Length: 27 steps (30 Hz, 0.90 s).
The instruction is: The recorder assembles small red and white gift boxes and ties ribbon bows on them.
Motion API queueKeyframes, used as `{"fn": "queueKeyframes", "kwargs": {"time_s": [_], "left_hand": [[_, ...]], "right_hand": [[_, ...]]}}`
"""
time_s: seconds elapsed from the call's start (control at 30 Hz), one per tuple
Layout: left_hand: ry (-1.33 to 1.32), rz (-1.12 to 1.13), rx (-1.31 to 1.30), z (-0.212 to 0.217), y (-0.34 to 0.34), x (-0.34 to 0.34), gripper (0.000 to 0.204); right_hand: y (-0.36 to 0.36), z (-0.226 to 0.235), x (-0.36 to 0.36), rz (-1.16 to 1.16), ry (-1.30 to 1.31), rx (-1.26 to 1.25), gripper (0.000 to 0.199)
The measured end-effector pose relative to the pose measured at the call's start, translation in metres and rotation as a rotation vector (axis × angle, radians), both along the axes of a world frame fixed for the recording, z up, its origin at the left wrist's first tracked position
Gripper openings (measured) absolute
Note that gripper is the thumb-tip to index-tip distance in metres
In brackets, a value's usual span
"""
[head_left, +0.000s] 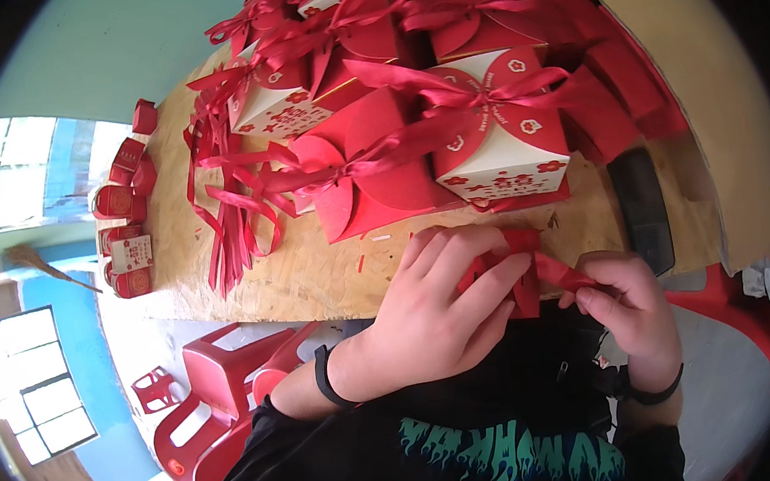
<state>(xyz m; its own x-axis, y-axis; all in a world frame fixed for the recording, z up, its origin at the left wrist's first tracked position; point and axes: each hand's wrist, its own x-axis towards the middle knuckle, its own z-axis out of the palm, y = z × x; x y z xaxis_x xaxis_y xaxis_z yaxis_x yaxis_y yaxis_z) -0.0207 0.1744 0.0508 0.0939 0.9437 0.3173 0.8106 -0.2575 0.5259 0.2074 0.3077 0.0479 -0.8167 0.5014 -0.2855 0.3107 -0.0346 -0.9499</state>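
At the table's near edge, a small red folded card piece is between my two hands. My left hand is closed over its left and upper side, with the fingers bent around it. A red strip-like flap stretches from the piece to my right hand, which pinches its end between thumb and fingers. Part of the piece is hidden behind my left fingers, so its full shape cannot be made out. Just beyond my hands stand a red gift box and a white-and-red gift box, both tied with red ribbon bows.
More ribboned boxes crowd the far side of the wooden table. Loose red ribbons lie left of them. Small red boxes line the left edge. A black flat object lies right. Red plastic chairs stand below.
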Motion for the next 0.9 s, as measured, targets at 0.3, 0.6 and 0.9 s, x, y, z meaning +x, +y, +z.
{"fn": "queueKeyframes", "kwargs": {"time_s": [0.3,0.6,0.9], "left_hand": [[-0.156,-0.221,0.253,-0.012,0.005,-0.001,0.042],[-0.200,-0.293,0.281,-0.012,0.000,0.000,0.024],[-0.169,-0.190,0.299,-0.014,-0.001,0.003,0.031]], "right_hand": [[-0.004,0.007,-0.008,0.153,0.103,-0.004,0.011],[-0.020,0.015,-0.021,0.010,0.239,0.265,0.024],[-0.024,0.002,-0.023,0.029,0.423,0.764,0.020]]}}
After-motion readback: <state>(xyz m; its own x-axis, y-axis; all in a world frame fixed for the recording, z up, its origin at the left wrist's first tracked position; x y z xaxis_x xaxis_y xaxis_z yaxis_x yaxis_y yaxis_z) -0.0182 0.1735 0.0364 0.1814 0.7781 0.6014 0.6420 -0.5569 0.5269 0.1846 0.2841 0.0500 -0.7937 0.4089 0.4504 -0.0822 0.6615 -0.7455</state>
